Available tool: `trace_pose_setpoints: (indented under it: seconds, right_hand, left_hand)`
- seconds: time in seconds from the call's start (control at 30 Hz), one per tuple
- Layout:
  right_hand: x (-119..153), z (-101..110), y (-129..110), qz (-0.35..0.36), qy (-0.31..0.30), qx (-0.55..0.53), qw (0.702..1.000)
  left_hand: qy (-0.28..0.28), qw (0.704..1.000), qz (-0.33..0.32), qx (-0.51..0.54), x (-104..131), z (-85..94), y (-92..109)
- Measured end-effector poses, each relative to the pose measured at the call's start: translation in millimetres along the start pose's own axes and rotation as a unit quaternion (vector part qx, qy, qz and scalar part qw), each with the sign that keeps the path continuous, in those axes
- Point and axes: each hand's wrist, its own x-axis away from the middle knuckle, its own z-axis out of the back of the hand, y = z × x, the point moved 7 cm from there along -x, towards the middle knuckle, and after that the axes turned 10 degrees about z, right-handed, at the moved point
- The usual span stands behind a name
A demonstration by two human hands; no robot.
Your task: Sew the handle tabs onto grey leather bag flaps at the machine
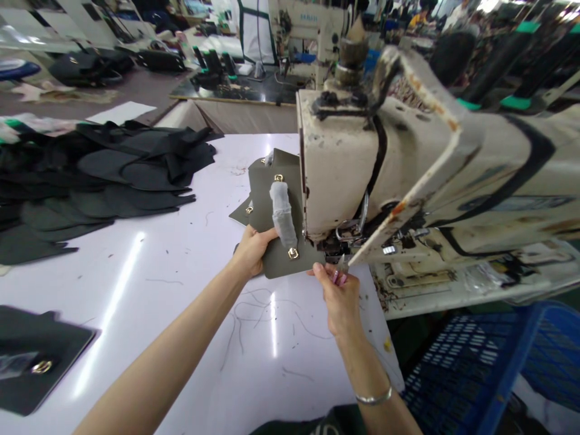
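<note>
Through my camera, my left hand [252, 252] is clamped on the left edge of the panel [263, 196], just beside its wrapped handle [283, 214]. My right hand [341, 299] closes around pink snips [341, 273], fingertips at the panel's near edge, below the sewing machine [339, 157]. Lettering [309, 18] beyond both hands and the machine's plate [502, 203] are too blurred to read.

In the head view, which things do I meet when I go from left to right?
Pile of dark pieces, left hand, front gold buckle on the held panel, right hand, blue basket.
</note>
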Motion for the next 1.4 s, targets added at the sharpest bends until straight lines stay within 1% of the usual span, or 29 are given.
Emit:
trace_pose_setpoints:
  seconds: [0.1,0.17,0.23,0.27,0.33,0.47,0.53,0.7,0.87,1.1,1.4]
  right_hand:
    - [3,-4,-2,-0.003,-0.011,-0.038,0.999]
    - [5,-6,0,-0.015,-0.01,-0.064,0.998]
    - [7,-7,3,-0.032,-0.002,-0.067,0.997]
    - [7,-7,4,-0.038,0.003,-0.06,0.997]
    - [6,-6,5,-0.039,0.014,-0.044,0.998]
    - [5,-5,2,-0.024,0.031,-0.035,0.999]
    - [4,-6,1,-0.019,0.038,-0.037,0.998]
    - [4,-12,2,-0.019,0.049,-0.051,0.997]
    - [1,-18,6,-0.021,0.054,-0.07,0.996]
    - [1,-23,5,-0.034,0.068,-0.116,0.99]
    - [2,-21,6,-0.036,0.079,-0.105,0.991]
  left_hand:
    - [-0.016,0.998,-0.063,-0.017,8,-1.6,6]
    - [-0.016,0.993,-0.108,-0.031,14,-1.2,10]
    - [-0.009,0.99,-0.135,-0.042,18,0.0,14]
    - [-0.008,0.989,-0.139,-0.042,19,0.3,15]
    - [-0.011,0.992,-0.123,-0.03,20,0.3,14]
    - [-0.016,0.999,-0.051,0.007,17,-0.7,6]
    - [-0.014,0.999,-0.04,0.011,15,-1.3,5]
    - [-0.003,0.998,-0.067,0.001,9,-3.0,13]
    - [0.01,0.997,-0.071,-0.015,0,-6.6,18]
    - [-0.023,0.997,-0.061,-0.045,-7,-17.6,27]
    - [-0.026,0.995,-0.075,-0.054,-3,-22.4,31]
